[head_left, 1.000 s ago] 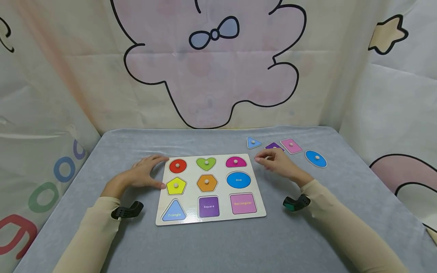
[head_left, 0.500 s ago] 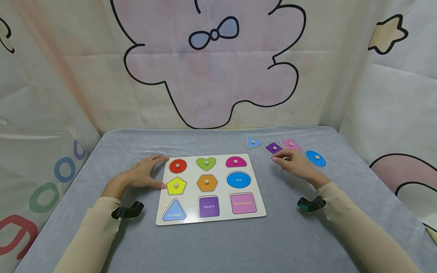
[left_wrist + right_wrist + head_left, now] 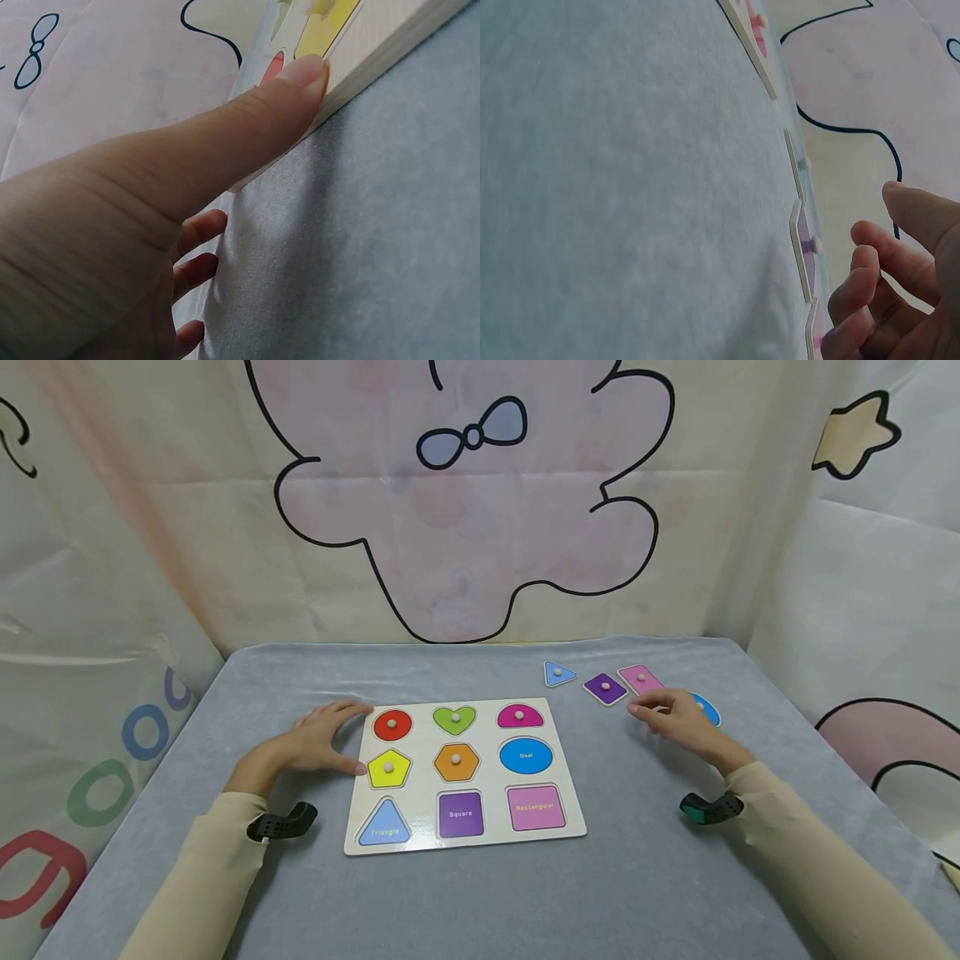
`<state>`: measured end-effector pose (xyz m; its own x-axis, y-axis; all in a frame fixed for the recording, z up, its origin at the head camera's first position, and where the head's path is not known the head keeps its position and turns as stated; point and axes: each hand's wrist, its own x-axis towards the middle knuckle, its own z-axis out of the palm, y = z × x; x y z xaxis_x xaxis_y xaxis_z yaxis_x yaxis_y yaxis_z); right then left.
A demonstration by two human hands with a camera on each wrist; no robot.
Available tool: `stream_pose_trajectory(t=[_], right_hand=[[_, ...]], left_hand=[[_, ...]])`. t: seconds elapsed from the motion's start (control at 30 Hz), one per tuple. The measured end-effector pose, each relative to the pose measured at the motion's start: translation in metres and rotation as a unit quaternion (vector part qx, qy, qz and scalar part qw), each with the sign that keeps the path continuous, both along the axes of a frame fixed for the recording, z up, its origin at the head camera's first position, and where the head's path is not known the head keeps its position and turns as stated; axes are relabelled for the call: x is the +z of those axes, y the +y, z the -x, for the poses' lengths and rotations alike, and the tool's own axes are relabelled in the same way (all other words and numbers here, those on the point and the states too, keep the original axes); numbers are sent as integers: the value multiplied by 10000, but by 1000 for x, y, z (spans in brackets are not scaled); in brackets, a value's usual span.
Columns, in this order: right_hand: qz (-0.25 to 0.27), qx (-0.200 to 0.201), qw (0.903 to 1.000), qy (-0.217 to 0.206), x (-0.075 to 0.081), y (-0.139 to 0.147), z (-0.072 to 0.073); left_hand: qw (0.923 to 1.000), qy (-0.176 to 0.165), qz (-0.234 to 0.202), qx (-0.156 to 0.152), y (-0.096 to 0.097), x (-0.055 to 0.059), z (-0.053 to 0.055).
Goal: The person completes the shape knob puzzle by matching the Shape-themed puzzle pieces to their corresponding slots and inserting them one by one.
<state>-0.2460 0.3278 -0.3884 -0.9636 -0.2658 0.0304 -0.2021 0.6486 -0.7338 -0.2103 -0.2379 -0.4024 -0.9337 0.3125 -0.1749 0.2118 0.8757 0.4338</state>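
A white wooden puzzle board (image 3: 416, 818) lies on the table, with pegged shapes in its upper cutouts and a labelled row along the front. My left hand (image 3: 311, 743) rests at its left edge; in the left wrist view the thumb (image 3: 292, 97) touches the rim beside the yellow pentagon (image 3: 388, 768). My right hand (image 3: 678, 720) hovers right of the board, holding nothing, fingers loosely bent. It partly hides the blue oval piece (image 3: 708, 708) and is close to the pink rectangle piece (image 3: 637, 677). The purple square piece (image 3: 604, 689) lies to its left.
A blue triangle piece (image 3: 558, 674) lies behind the board at the back of the table. Grey cloth (image 3: 465, 902) covers the table. A printed curtain (image 3: 465, 527) hangs behind it.
My right hand has moved to the right, away from the board and past the purple square, which is now uncovered; the oval is now partly covered. My left hand has stayed put.
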Motion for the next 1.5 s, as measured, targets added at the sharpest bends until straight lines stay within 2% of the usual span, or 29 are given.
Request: stream_pose_trajectory(t=[0.43,0.97,1.5], right_hand=[[-149,-320,9994,-18,0,33,3],[-143,-674,9975,168,-3,68,8],[-406,-1020,9939,-103,-5,92,15]], left_hand=[[10000,3,-36,3,-1,-1,0],[10000,1,-18,90,1,-2,0],[10000,-13,-9,51,0,-1,0]])
